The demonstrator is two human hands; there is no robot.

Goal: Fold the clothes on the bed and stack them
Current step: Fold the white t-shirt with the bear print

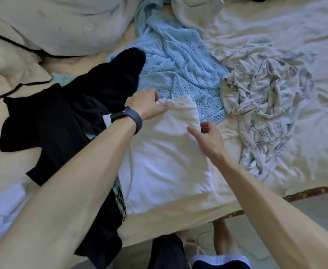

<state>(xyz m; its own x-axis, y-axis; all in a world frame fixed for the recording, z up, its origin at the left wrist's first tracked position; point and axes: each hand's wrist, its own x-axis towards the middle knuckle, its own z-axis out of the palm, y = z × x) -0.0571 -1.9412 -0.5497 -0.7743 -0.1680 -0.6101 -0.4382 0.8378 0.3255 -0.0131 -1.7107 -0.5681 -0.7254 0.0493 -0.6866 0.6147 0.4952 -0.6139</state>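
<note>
Under both grips, near the bed's (314,162) close edge, lies the white garment (165,152), folded into a long panel that runs away from the person. The left grip (145,105) pinches the panel's far left corner, thumb and fingers closed on a small bunch of white cloth. A dark wristband (128,117) sits on that wrist. The right grip (207,136) is released: its index finger lies straight on the panel's right edge, the thumb is lifted just beside that edge, and no fold is caught between them.

Left of the left grip and under its forearm, a black garment (62,121) sprawls unfolded, touching the white panel's left side. Beyond both grips a light blue knit (174,61) lies rumpled, with the white panel's far end resting on it. Right of the right grip, apart from the white panel, a cream patterned garment (260,90) is crumpled in a heap on the sheet. Far beyond the left grip, a pale pillow (52,20) rests at the head of the bed. No stack of folded clothes shows anywhere on the bed.
</note>
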